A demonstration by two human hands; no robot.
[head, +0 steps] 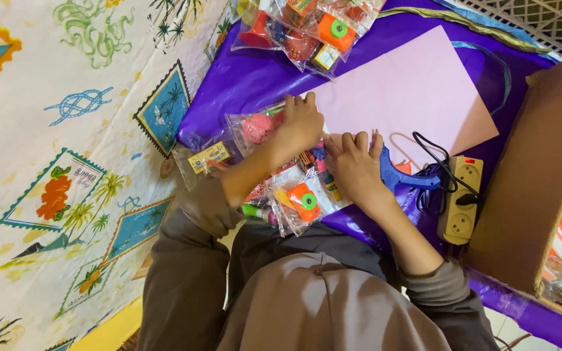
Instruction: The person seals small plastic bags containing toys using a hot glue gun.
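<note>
Purple glossy plastic sheeting (255,78) covers a low work surface seen from above, with a person in grey-brown sleeves seated at its near edge. Their left hand (298,127) lies palm down, fingers curled, on a clear plastic bag holding a pink round toy (257,127); whether it grips the bag or only presses on it cannot be told. Their right hand (354,164) rests just beside it, fingers bent over the middle of the same cluster of bags, and its hold cannot be told either. Nearest the person's body lies a clear plastic bag with an orange toy bearing a green disc (303,201), touching the right hand's lower edge. A large pale pink sheet of paper (417,91) lies flat on the purple sheeting beyond the hands. Just right of the right hand is a blue glue gun (403,177), its black cord (438,170) running to a cream two-socket power strip (460,198). More clear bags of bright small toys (307,29) are piled at the far edge. A brown cardboard box (535,175) stands at the right. A cream cloth printed with palm trees and stamp shapes (66,162) spreads on the left.
</note>
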